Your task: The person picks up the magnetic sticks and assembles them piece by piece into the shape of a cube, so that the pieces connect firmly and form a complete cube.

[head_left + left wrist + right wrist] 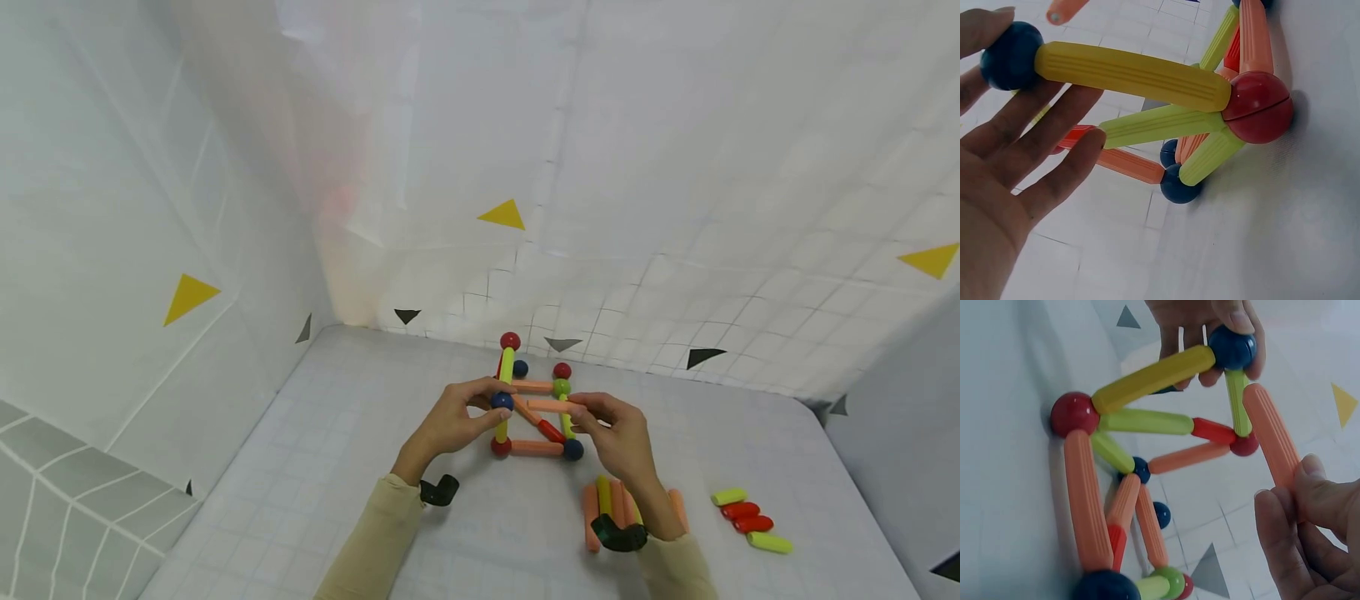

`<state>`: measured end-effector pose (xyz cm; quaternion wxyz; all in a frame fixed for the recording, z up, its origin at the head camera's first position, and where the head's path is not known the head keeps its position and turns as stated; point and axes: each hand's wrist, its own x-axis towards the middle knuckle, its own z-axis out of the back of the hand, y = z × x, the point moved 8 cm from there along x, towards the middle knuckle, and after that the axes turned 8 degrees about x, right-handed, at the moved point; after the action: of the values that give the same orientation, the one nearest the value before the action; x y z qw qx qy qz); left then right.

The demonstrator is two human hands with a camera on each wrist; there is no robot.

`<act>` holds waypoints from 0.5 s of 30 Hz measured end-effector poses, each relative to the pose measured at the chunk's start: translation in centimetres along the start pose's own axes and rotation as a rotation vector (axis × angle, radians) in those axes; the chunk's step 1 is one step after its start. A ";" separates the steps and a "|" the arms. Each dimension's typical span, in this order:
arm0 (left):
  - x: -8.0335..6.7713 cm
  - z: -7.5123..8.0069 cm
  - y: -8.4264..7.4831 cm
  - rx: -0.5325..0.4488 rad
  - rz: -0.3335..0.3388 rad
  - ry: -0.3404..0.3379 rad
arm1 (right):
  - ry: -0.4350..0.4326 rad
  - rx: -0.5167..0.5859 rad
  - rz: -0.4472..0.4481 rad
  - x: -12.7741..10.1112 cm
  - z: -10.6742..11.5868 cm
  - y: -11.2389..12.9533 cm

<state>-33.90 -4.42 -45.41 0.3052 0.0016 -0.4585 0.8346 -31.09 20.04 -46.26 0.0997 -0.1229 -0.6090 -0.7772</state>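
Observation:
My left hand (453, 421) holds a blue ball (1232, 347) between thumb and fingers, at the upper corner of a frame of magnetic rods and balls. From that ball a yellow rod (1135, 74) slopes down to a red ball (1257, 107) on the table. A lime rod joins the blue ball to another red ball (510, 341) farther back. My right hand (622, 437) pinches a loose orange rod (1272, 437) near one end. Its free end points toward the blue ball, a small gap apart. Low orange rods, a green ball (562, 387) and more blue balls form the base.
Several orange and yellow rods (592, 517) lie side by side under my right forearm. Farther right are short lime and red pieces (753, 524). A white sheet wall (600, 275) rises behind the frame at the table's back edge.

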 end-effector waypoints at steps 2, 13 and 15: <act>0.0 0.0 0.0 0.008 0.000 0.000 | 0.003 0.002 -0.009 0.1 -0.4 0.2; 0.1 -0.2 0.0 0.031 -0.007 0.001 | 0.010 -0.031 -0.040 0.3 -1.5 0.7; 0.1 -0.2 -0.1 0.037 -0.006 0.001 | 0.007 -0.031 -0.049 0.3 -1.5 0.7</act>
<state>-33.90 -4.16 -45.43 0.3078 0.0085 -0.4427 0.8421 -31.31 18.38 -45.90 0.0808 -0.1068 -0.5995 -0.7891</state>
